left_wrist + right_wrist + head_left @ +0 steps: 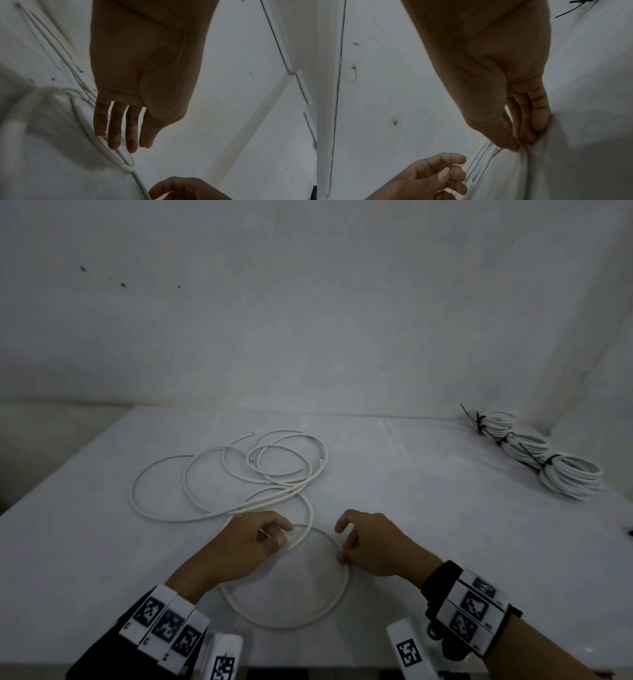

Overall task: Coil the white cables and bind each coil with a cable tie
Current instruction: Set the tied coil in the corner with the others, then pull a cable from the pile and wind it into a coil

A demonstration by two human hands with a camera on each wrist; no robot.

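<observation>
Dim, bluish light is washing all three views, leaving the wall and table (394, 474) grey and grainy. In both wrist views the palms are showing as dark, underexposed silhouettes, with a soft shadow falling on the table beneath them. Straight edges are bowing toward the frame borders, and the near cable (15, 121) is smearing into blur.

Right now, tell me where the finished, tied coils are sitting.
In the head view, the three tied coils sit in a row at the table's far right corner by the wall, well beyond the right hand.
</observation>
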